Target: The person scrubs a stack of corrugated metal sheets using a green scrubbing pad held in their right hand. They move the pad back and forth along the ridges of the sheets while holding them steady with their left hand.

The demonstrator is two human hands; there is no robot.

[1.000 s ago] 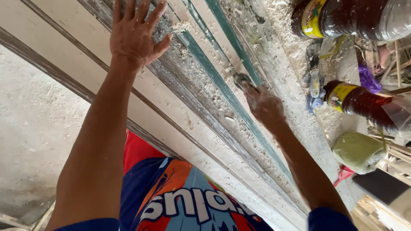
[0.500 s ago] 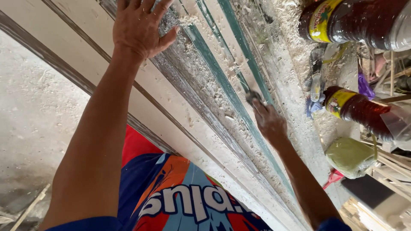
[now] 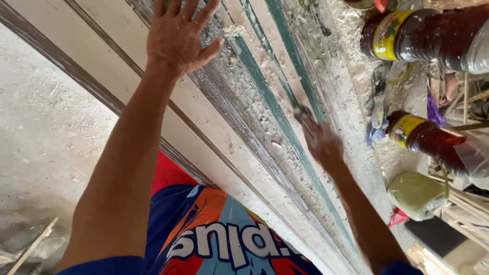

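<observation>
Two hands are on a long moulded wooden board that runs diagonally through the head view, its long axis going from upper left down to lower right, with grooves and teal-painted strips following the same line. The left hand lies flat on the pale upper part of the board, fingers spread and palm down. The right hand sits further down the board on a teal strip, fingers curled tight around a small dark tool whose tip touches the paint; it's too blurred to say what kind of tool it is. Sawdust and paint flakes cover the board's middle grooves and the desk beside it. On the right, two dark brown bottles with yellow labels lie on their sides, a big one up top and a smaller one below, with a greenish bag just beneath. Bare dusty concrete floor fills the left side.
</observation>
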